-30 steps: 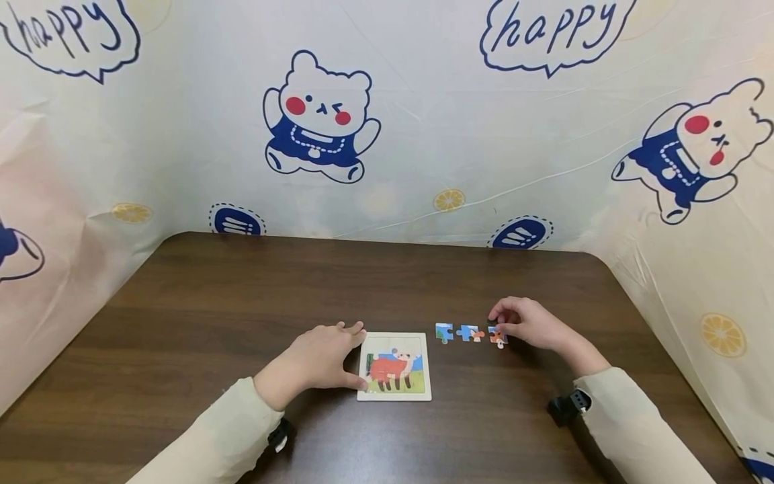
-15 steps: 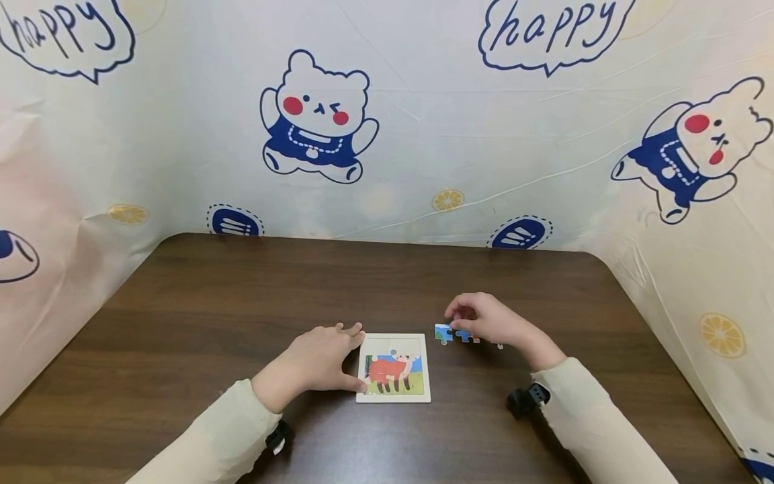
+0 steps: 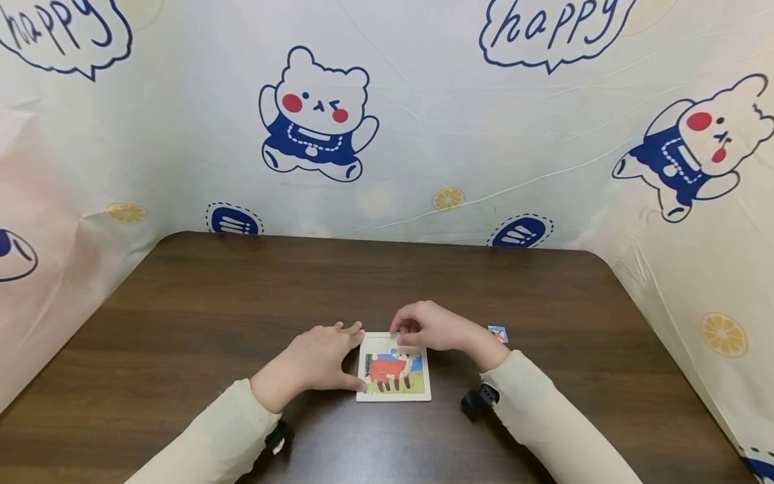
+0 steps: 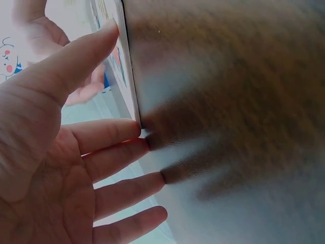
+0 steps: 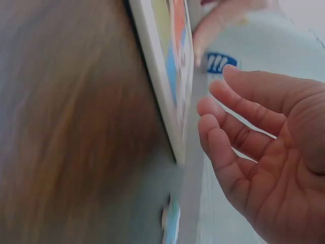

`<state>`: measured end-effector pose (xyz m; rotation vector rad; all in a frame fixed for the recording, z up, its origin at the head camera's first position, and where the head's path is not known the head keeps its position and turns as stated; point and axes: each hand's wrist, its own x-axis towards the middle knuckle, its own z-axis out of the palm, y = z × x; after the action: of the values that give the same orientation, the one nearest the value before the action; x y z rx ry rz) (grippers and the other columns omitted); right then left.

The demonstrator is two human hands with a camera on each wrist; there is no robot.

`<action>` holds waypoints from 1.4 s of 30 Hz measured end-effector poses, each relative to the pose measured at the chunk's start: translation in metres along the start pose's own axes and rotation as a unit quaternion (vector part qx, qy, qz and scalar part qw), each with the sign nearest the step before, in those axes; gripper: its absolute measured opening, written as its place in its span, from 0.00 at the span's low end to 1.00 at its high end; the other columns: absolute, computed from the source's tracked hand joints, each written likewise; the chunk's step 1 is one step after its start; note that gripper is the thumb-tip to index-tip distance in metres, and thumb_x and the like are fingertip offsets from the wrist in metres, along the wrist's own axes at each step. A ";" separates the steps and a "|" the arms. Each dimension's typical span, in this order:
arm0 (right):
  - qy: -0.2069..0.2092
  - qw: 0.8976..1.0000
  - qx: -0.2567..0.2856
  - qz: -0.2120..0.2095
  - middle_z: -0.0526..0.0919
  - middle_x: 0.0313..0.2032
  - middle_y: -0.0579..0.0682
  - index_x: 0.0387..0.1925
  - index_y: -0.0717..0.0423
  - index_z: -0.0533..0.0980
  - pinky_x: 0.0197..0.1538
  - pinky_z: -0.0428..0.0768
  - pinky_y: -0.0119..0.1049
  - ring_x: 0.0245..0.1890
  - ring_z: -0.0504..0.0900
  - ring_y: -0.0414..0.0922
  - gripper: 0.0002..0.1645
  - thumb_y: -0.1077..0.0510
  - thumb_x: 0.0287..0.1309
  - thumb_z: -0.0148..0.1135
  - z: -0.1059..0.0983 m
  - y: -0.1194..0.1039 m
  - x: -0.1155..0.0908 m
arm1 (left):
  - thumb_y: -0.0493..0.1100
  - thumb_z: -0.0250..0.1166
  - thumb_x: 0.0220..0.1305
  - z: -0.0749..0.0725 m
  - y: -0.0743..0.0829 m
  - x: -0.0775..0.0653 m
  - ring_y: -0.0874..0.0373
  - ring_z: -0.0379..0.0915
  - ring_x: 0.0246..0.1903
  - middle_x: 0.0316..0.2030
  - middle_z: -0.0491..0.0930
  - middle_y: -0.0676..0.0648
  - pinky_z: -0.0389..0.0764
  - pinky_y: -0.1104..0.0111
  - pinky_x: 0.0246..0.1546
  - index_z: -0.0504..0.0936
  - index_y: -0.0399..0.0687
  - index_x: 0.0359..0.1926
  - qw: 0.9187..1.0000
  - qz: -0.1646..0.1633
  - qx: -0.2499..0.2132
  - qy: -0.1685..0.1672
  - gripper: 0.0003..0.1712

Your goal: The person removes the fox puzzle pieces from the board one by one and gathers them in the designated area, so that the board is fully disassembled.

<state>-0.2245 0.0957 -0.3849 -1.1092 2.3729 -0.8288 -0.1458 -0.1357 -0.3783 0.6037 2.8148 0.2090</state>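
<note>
A square, white-framed jigsaw puzzle [image 3: 396,378] lies flat on the table, showing a red-bodied animal on grass below a pale upper strip. My left hand [image 3: 317,359] rests at its left side, thumb at the lower left edge and fingertips by the upper corner. In the left wrist view those fingers [image 4: 127,190] are straight and spread. My right hand [image 3: 438,328] hovers over the puzzle's upper right, fingers loosely bent. The right wrist view shows a gap between its thumb [image 5: 254,84] and fingers, with nothing in it. One loose jigsaw piece [image 3: 498,333] shows beyond the right wrist.
The dark wooden table [image 3: 211,302] reaches back to a printed cloth wall [image 3: 411,134] with bear drawings, which also stands along both sides. Near the puzzle's corner, another view of a loose piece [image 5: 172,223] appears in the right wrist view. Black cameras [image 3: 480,401] sit on both wrists.
My right hand has moved left from the rightmost loose piece, across the row, to above the puzzle. It now covers the other loose pieces' place. My left hand has stayed by the frame.
</note>
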 end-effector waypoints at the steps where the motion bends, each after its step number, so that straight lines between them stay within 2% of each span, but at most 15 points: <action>1: -0.007 1.000 0.001 -0.001 0.78 0.29 0.45 0.44 0.59 0.82 0.36 0.74 0.27 0.30 0.72 0.37 0.09 0.61 0.63 0.65 0.002 -0.003 0.002 | 0.66 0.74 0.50 0.000 0.000 0.000 0.38 0.67 0.67 0.70 0.69 0.43 0.75 0.44 0.58 0.73 0.44 0.68 1.000 0.001 0.001 0.001 0.49; 10: -0.034 0.999 -0.030 -0.014 0.76 0.32 0.47 0.39 0.58 0.82 0.36 0.72 0.25 0.30 0.71 0.35 0.05 0.63 0.60 0.67 0.021 -0.018 0.015 | 0.66 0.74 0.49 0.000 0.000 -0.001 0.37 0.68 0.67 0.70 0.69 0.42 0.75 0.43 0.58 0.74 0.44 0.67 1.000 0.004 -0.002 0.002 0.49; 23: -0.053 0.997 -0.064 0.008 0.74 0.35 0.47 0.37 0.55 0.80 0.38 0.72 0.27 0.31 0.70 0.37 0.07 0.65 0.58 0.68 0.025 -0.026 0.014 | 0.66 0.75 0.49 -0.002 0.001 -0.002 0.39 0.68 0.67 0.70 0.69 0.43 0.77 0.43 0.55 0.74 0.45 0.67 1.000 0.001 0.001 0.001 0.49; 31: -0.037 0.998 -0.045 0.003 0.75 0.35 0.48 0.36 0.55 0.79 0.38 0.72 0.27 0.32 0.71 0.38 0.06 0.66 0.58 0.67 0.026 -0.025 0.013 | 0.66 0.74 0.50 -0.002 0.002 -0.001 0.40 0.67 0.68 0.71 0.69 0.44 0.77 0.43 0.55 0.74 0.47 0.68 1.000 -0.006 0.003 -0.001 0.49; 36: -0.030 1.000 -0.006 -0.003 0.76 0.33 0.48 0.35 0.55 0.79 0.38 0.73 0.26 0.31 0.72 0.37 0.05 0.67 0.59 0.66 0.025 -0.024 0.011 | 0.67 0.74 0.49 -0.002 0.003 0.000 0.41 0.67 0.68 0.71 0.69 0.45 0.78 0.43 0.54 0.74 0.48 0.68 1.000 -0.013 -0.001 -0.002 0.49; 42: -0.041 0.998 0.041 -0.006 0.77 0.28 0.44 0.35 0.59 0.80 0.36 0.75 0.26 0.29 0.73 0.34 0.03 0.67 0.60 0.65 0.022 -0.022 0.011 | 0.67 0.74 0.49 -0.002 0.003 0.000 0.41 0.67 0.68 0.70 0.69 0.45 0.77 0.44 0.55 0.74 0.47 0.68 1.000 -0.014 -0.005 0.000 0.49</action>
<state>-0.2061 0.0682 -0.3878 -1.1035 2.2462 -0.8604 -0.1453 -0.1333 -0.3762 0.5617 2.8181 0.2186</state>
